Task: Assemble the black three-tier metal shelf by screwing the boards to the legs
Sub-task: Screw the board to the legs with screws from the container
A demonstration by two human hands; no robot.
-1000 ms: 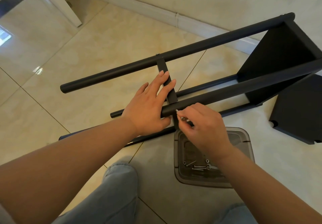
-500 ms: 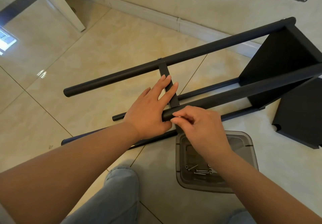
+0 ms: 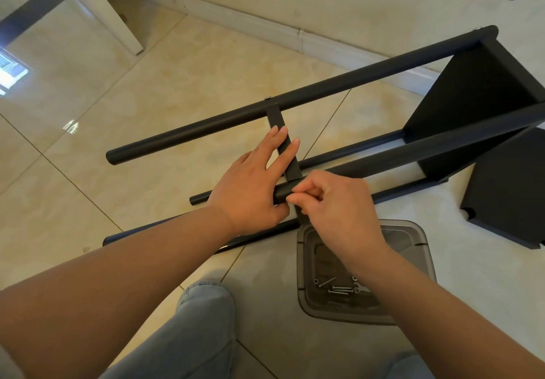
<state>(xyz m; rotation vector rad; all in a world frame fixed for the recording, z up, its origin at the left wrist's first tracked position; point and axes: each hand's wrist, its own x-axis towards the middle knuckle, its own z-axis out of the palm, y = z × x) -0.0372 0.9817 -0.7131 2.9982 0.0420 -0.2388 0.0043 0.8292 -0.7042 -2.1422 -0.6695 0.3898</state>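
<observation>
floor: glossy beige tile | on it: shelf frame, loose board, screw tray

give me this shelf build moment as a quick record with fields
frame: black shelf frame lying on its side on the tiled floor
left hand: left hand flat, fingers straight along the middle crossbar
right hand: right hand pinching at the near leg where the crossbar meets it; screw itself hidden
fitted board: black board at the far right end
loose board: second board on the floor
hardware: clear tray holding screws
</observation>
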